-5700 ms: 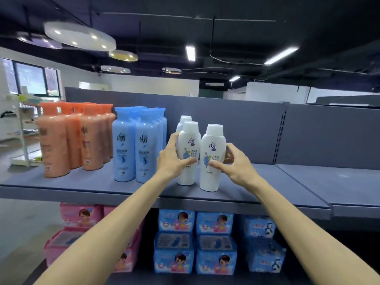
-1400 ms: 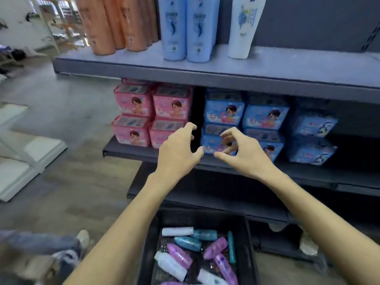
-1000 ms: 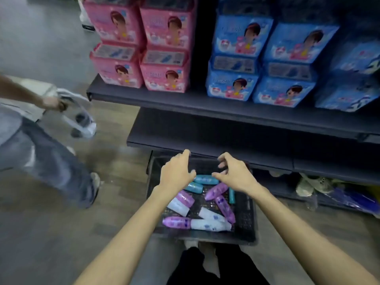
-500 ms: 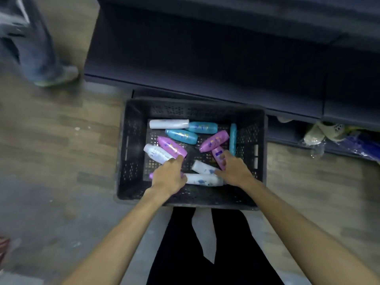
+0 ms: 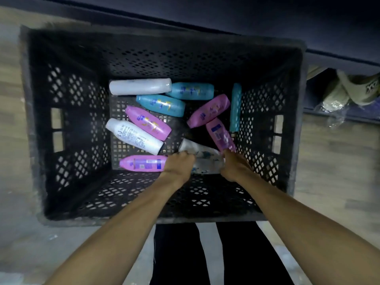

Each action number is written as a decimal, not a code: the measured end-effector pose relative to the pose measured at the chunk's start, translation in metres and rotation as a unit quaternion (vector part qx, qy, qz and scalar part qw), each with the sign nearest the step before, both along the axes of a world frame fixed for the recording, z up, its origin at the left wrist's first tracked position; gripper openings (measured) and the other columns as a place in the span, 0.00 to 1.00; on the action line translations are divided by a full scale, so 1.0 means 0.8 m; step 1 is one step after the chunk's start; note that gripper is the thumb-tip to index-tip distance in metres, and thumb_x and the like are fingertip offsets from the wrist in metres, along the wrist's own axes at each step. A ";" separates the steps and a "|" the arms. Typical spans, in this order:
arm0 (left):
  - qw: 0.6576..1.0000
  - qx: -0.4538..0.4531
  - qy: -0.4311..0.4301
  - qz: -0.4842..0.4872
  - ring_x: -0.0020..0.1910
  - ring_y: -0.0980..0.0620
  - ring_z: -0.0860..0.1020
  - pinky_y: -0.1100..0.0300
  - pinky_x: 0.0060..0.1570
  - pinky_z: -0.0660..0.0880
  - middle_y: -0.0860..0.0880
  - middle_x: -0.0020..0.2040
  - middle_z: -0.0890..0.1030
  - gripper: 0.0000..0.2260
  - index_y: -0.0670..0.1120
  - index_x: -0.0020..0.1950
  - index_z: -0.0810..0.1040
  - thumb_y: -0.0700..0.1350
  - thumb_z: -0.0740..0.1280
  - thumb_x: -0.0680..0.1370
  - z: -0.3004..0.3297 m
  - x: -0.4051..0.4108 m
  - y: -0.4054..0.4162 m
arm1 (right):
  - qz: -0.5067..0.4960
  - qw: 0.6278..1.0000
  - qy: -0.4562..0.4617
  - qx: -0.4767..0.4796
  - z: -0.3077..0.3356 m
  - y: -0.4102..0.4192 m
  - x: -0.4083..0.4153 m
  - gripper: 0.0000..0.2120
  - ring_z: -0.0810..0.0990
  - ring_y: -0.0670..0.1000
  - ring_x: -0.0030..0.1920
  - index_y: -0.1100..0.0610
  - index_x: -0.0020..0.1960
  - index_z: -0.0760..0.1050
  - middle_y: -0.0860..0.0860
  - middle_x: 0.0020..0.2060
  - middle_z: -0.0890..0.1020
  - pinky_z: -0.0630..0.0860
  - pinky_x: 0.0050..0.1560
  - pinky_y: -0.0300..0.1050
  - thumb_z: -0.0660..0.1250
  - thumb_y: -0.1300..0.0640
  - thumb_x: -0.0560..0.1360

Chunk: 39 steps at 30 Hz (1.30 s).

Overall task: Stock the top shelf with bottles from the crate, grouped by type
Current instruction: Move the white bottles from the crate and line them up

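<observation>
A black plastic crate stands on the floor below me. Several bottles lie in it: white, teal and purple. Two white bottles with blue print lie overlapping at the near side of the crate floor. My left hand curls round their left end. My right hand grips their right end, beside a purple bottle. Which hand holds which of the two I cannot tell. The top shelf is out of view.
The dark base of the shelf unit runs just behind the crate. Slippers and a plastic bag lie under it at the right. Wooden floor surrounds the crate, and my dark trousers are below it.
My view has dropped from the shelves to the crate and come closer. Both hands have gone down into it and closed on the white bottles at the near side.
</observation>
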<state>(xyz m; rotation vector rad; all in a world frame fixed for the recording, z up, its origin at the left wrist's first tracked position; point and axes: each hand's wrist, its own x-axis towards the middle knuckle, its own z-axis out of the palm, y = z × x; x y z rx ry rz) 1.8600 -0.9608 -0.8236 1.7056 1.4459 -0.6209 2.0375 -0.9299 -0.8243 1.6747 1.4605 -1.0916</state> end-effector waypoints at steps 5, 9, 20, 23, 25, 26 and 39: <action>0.998 0.031 0.014 -0.047 0.62 0.42 0.77 0.49 0.56 0.75 0.45 0.65 0.74 0.21 0.46 0.69 0.69 0.38 0.65 0.76 -0.035 0.018 -0.002 | 0.031 0.999 0.038 0.005 -0.032 -0.005 0.000 0.28 0.71 0.57 0.68 0.54 0.70 0.66 0.55 0.70 0.70 0.71 0.66 0.49 0.68 0.63 0.73; 0.995 0.061 0.052 -0.066 0.60 0.44 0.78 0.52 0.52 0.76 0.46 0.63 0.77 0.17 0.48 0.68 0.72 0.38 0.61 0.79 -0.045 0.024 0.000 | 0.071 0.996 0.058 0.005 -0.041 -0.001 0.004 0.34 0.68 0.57 0.70 0.53 0.72 0.63 0.54 0.71 0.66 0.70 0.67 0.50 0.71 0.66 0.69; 0.989 0.058 0.006 -0.132 0.60 0.48 0.78 0.54 0.51 0.75 0.51 0.66 0.74 0.24 0.54 0.72 0.67 0.41 0.66 0.77 -0.051 -0.010 0.005 | 0.068 0.994 0.067 0.047 -0.054 0.002 0.015 0.30 0.75 0.56 0.65 0.54 0.71 0.66 0.54 0.67 0.73 0.74 0.62 0.47 0.72 0.62 0.72; 0.994 0.036 -0.017 -0.099 0.59 0.47 0.78 0.54 0.50 0.75 0.53 0.66 0.73 0.26 0.55 0.72 0.65 0.42 0.67 0.75 -0.049 -0.038 0.008 | 0.039 0.995 0.066 0.062 -0.056 -0.003 0.015 0.32 0.76 0.56 0.63 0.51 0.72 0.64 0.54 0.67 0.74 0.75 0.60 0.48 0.73 0.61 0.72; 0.997 0.019 -0.042 -0.067 0.60 0.47 0.77 0.55 0.49 0.73 0.53 0.64 0.72 0.29 0.56 0.72 0.63 0.48 0.71 0.74 -0.042 -0.054 0.010 | 0.040 0.994 0.084 0.052 -0.060 -0.004 0.014 0.34 0.75 0.56 0.65 0.51 0.73 0.63 0.54 0.68 0.73 0.73 0.62 0.47 0.72 0.62 0.72; 0.997 0.017 -0.053 -0.044 0.60 0.47 0.76 0.54 0.49 0.73 0.53 0.63 0.72 0.30 0.57 0.72 0.63 0.51 0.72 0.74 -0.039 -0.060 0.011 | 0.052 0.993 0.097 0.046 -0.063 -0.004 0.013 0.33 0.75 0.56 0.66 0.52 0.73 0.64 0.54 0.68 0.73 0.73 0.63 0.47 0.72 0.62 0.71; 0.984 0.027 -0.120 0.126 0.50 0.50 0.74 0.55 0.45 0.72 0.55 0.51 0.73 0.22 0.51 0.60 0.70 0.56 0.74 0.71 -0.032 -0.108 0.009 | 0.152 0.983 0.080 0.063 -0.067 -0.005 -0.024 0.27 0.75 0.57 0.62 0.56 0.63 0.73 0.55 0.62 0.74 0.70 0.62 0.50 0.75 0.53 0.66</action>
